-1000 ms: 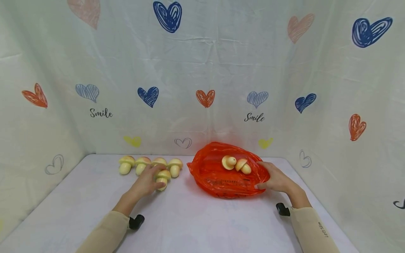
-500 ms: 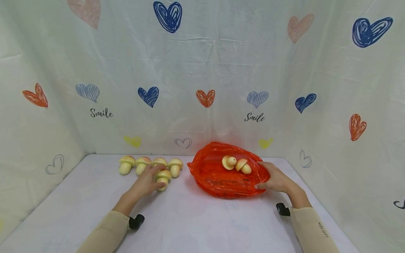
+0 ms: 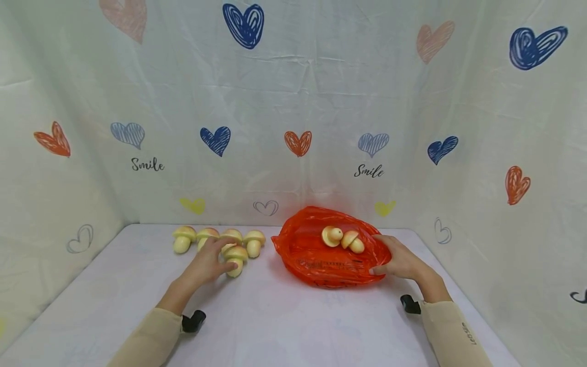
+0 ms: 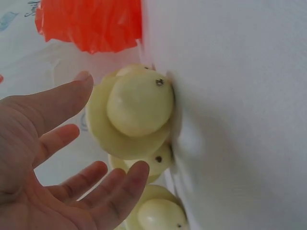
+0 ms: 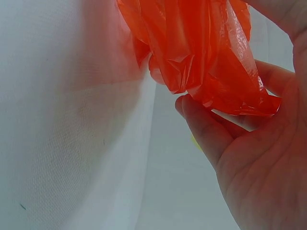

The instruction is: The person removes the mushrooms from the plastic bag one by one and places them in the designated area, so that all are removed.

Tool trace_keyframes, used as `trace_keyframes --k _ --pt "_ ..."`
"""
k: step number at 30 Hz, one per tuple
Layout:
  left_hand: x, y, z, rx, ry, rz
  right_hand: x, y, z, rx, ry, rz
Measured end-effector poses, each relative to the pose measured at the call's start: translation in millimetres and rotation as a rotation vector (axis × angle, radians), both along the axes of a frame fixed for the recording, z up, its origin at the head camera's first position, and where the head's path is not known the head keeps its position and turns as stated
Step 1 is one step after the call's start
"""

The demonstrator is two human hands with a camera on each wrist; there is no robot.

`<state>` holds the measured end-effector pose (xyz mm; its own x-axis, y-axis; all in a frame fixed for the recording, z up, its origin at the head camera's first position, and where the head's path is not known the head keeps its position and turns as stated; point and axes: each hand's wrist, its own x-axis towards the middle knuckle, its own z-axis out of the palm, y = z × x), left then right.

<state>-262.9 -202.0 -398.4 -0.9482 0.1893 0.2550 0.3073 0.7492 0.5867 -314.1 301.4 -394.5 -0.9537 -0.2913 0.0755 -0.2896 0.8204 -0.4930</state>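
Note:
My left hand [image 3: 207,262] is beside a toy mushroom [image 3: 235,254] with a pale stem and yellow-pink cap, standing in front of a row of similar ones. In the left wrist view its fingers are spread and relaxed, thumb tip right at the cap of the mushroom [image 4: 139,105]. My right hand [image 3: 402,259] holds the right side of a red plastic bag [image 3: 293,267], its mouth facing me. In the right wrist view the fingers curl round the gathered bag edge [image 5: 230,91]. Two mushrooms [image 3: 353,241] lie inside the bag.
Several more mushrooms [image 3: 184,239] stand in a row at the back left of the white table [image 3: 284,326]. Behind it hangs a pale curtain [image 3: 257,178] printed with hearts. Black wrist cameras [image 3: 194,321] sit at both cuffs.
My left hand has shifted slightly left, its fingers drawing back from the front mushroom, which stands in about the same place. The right hand and the bag have not moved.

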Motion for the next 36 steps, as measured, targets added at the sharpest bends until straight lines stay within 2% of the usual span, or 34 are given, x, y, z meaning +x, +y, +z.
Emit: trace_keyframes --k 3,8,15,24,29,36 --pt "3.1 2.1 3.4 -0.011 0.022 -0.008 -0.1 0.9 -0.7 0.001 0.003 0.004" --pt "9.0 9.9 10.8 -0.026 0.106 -0.026 -0.7 1.0 -1.0 0.001 0.008 0.004" --pt "23.2 29.7 27.0 -0.037 0.128 -0.046 -0.4 0.4 0.3 0.001 0.007 0.004" --pt "37.8 56.0 32.8 -0.061 0.215 -0.113 -0.6 0.7 -0.6 -0.002 -0.001 0.004" --pt "42.0 73.0 37.1 -0.050 0.254 -0.189 -1.0 -0.5 -0.3 -0.005 0.006 -0.001" --pt "40.8 104.8 39.5 -0.052 0.281 -0.329 -0.9 -1.9 -0.7 -0.001 0.006 -0.002"
